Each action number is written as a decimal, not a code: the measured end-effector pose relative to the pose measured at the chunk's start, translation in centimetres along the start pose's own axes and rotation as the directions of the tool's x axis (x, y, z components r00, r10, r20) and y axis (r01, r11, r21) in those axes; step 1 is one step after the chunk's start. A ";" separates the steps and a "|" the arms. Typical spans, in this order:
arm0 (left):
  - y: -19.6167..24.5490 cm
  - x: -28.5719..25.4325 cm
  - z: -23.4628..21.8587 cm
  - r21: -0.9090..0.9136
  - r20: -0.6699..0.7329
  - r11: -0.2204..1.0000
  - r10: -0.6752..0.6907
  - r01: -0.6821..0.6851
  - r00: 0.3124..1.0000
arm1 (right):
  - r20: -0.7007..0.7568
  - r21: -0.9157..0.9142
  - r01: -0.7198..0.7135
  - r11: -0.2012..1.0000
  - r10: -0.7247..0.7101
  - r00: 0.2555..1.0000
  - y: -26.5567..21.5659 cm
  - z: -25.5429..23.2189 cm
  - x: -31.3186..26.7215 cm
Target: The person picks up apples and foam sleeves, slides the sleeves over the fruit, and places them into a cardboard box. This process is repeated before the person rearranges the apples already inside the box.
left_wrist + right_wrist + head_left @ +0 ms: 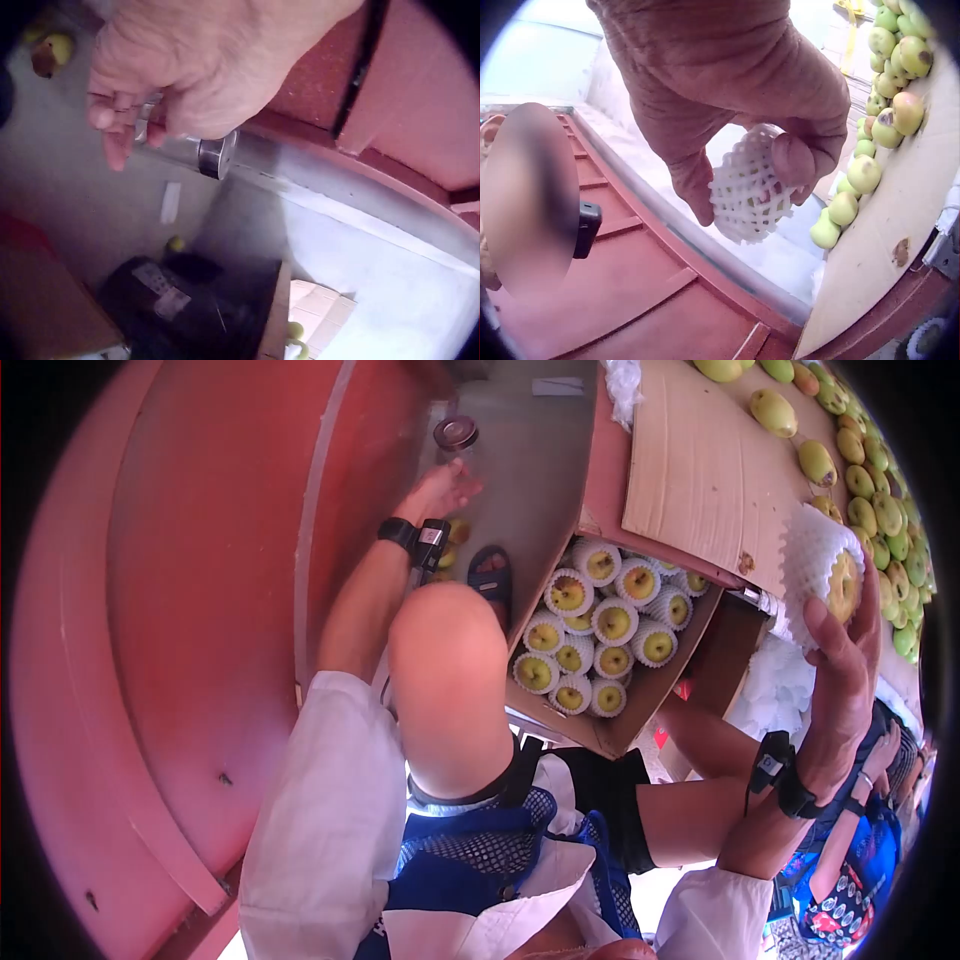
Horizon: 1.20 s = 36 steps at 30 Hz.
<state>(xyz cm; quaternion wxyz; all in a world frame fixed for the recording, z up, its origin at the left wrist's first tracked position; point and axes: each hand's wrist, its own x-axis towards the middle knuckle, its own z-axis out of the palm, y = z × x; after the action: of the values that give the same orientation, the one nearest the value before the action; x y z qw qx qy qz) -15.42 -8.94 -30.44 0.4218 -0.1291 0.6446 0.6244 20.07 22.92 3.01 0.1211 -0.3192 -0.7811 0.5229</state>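
Observation:
My left hand (440,492) grips a clear bottle with a dark cap (457,433), low beside the red panel. In the left wrist view the fingers (116,142) curl round the clear bottle (180,150), and its capped end sticks out past the hand. My right hand (845,660) is raised at the right and holds an apple (843,585) in a white foam net (808,560). From the right wrist, thumb and fingers pinch the netted apple (751,187) from both sides. Below and between the hands stands a cardboard box (625,735) of several foam-netted apples (613,620).
Loose apples (880,510) are heaped at the right beside a cardboard sheet (700,470). A red panel (220,560) rises at the left. My bent knee (447,660) sits between left arm and box. White foam nets (775,685) lie under the right hand. Another person's arm (850,815) shows lower right.

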 end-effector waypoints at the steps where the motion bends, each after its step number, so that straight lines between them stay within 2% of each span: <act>1: -0.6 1.0 -0.1 0.006 -0.025 1.000 -0.024 0.025 0.999 | -0.016 0.017 0.012 1.000 -0.011 1.000 0.1 0.2 -0.2; 7: -3.1 5.4 -0.9 0.002 -0.074 0.998 -0.060 0.061 0.995 | -0.096 0.061 -0.034 0.998 0.040 0.995 -0.1 1.2 -0.4; 11: -3.9 7.4 -1.3 -0.023 -0.079 0.999 -0.049 0.047 0.996 | -0.051 0.092 -0.026 0.995 0.030 0.998 0.5 1.2 0.1; 14: -4.8 9.3 -2.1 -0.075 -0.068 0.996 -0.060 0.055 0.996 | -0.072 0.082 -0.025 0.996 0.031 0.997 0.7 1.4 0.2; 20: -5.9 10.4 -2.6 -0.092 -0.016 0.996 -0.013 0.011 1.000 | -0.024 0.050 -0.003 0.999 0.005 1.000 0.5 1.6 0.3; 23: -6.1 9.6 -2.6 -0.077 0.025 0.997 -0.022 0.024 0.999 | 0.009 0.032 -0.042 0.999 0.041 0.999 0.6 1.1 0.2; 26: -6.0 8.6 -2.5 -0.172 -0.034 0.984 -0.055 0.048 0.998 | -0.048 0.027 -0.056 0.998 0.057 0.997 -0.4 1.8 -0.1; 27: -6.2 8.6 -3.0 -0.110 -0.054 0.991 -0.079 0.073 0.995 | -0.052 0.027 -0.063 0.998 0.065 0.997 -0.6 1.9 -0.1; 28: -6.2 8.2 -3.9 -0.046 -0.082 0.994 -0.099 0.095 0.992 | -0.066 0.023 -0.054 0.998 0.056 0.996 -0.3 1.9 0.0; 29: -6.3 7.3 -5.1 -0.061 -0.075 0.995 -0.086 0.081 0.994 | -0.022 0.051 -0.050 0.997 0.051 0.998 -0.4 1.9 -0.1; 31: -4.8 2.0 -5.1 -0.124 -0.036 0.992 -0.043 0.038 0.998 | 0.025 0.175 -0.003 0.985 -0.002 1.000 0.2 1.1 -0.1; 32: -3.6 -1.3 -4.7 -0.170 -0.010 0.985 -0.013 0.011 1.000 | 0.051 0.176 -0.001 0.984 -0.008 0.999 0.2 0.9 -0.1; 34: -2.7 -4.1 -6.0 -0.164 0.045 0.983 0.087 -0.079 0.995 | 0.054 0.130 -0.001 0.992 -0.006 0.998 -0.2 0.9 -0.7; 35: -1.8 -6.5 -5.3 -0.140 0.054 0.979 0.156 -0.147 0.986 | 0.044 0.081 0.016 0.997 -0.020 0.999 -0.2 1.2 -0.8; 36: 0.3 -9.8 -4.3 -0.116 0.061 0.968 0.232 -0.224 0.971 | 0.053 0.133 0.039 0.990 -0.047 0.998 0.1 1.4 -0.8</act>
<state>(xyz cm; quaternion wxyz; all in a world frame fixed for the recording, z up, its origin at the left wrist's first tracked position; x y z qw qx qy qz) -11.31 -16.34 -23.91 0.3633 -0.0534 0.6040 0.7073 19.93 21.39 2.45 0.1314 -0.2788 -0.7545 0.5794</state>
